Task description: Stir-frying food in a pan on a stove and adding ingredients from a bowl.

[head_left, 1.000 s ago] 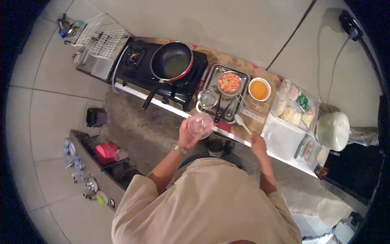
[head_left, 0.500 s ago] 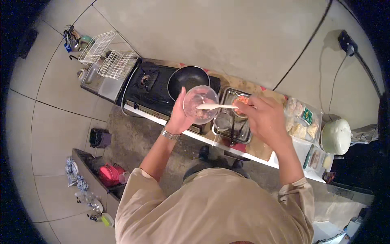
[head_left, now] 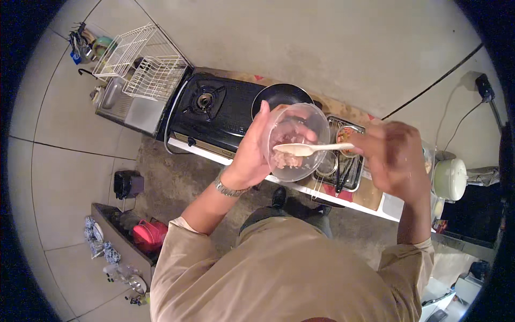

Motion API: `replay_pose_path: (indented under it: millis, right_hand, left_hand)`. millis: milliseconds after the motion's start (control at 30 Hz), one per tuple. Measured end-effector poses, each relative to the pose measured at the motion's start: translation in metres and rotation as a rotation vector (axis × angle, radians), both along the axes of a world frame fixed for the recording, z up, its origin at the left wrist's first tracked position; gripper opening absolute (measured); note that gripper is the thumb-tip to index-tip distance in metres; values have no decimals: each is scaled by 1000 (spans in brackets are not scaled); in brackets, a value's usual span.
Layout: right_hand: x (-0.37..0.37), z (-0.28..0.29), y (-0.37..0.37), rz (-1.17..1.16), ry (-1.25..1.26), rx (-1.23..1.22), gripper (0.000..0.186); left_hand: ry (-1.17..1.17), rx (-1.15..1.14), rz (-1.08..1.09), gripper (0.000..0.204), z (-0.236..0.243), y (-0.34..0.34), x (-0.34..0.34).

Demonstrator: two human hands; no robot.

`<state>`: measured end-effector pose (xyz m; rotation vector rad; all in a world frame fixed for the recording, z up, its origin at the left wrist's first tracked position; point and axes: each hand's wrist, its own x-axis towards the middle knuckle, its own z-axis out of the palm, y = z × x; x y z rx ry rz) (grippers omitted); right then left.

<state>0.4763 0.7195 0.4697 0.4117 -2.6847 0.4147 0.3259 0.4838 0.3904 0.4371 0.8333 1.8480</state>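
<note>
My left hand grips a clear plastic bowl with pale pinkish food bits in it. In my right hand is a cream spoon, its head inside the bowl over the food. Behind the bowl sits a black frying pan on the stove, partly hidden. To the right, beneath the spoon's handle, a metal tray holds a small bowl of orange diced food, a strainer and black-handled utensils.
A white wire dish rack stands left of the stove. A pale green pot is at the right, below a black power plug. A low dark shelf with a red container is at lower left, beside a black bin.
Both hands have risen from the counter's front edge and shifted right. The spoon has come up into the bowl, and the bowl now hides part of the pan.
</note>
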Motion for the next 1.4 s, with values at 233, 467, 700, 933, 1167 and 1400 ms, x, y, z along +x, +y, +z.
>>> replay_pose_path:
  millis: [233,467,700,933,1167,1400]
  right_hand:
    - [-5,21,-44,-48,-123,-130,21]
    - [-2,64,-49,41,-63,-3,28]
    - [-16,64,-53,42,-167,28,29]
    - [-29,60,-43,58,-267,57,30]
    - [-93,-26,-37,-155,-369,-179,12]
    - [-153,-172,-25,-132,-549,-904,19]
  left_hand:
    - [-247,-1,142,79,33,-35,12]
    - [-316,-46,-27,104,75,-51,6]
    - [-212,-140,-100,115,82,-62,-6]
    - [-389,-66,14,108,71,-59,-11]
    - [-192,-219,399,71,-16,-16,-75]
    - [21,-353,403,62,-95,10,-142]
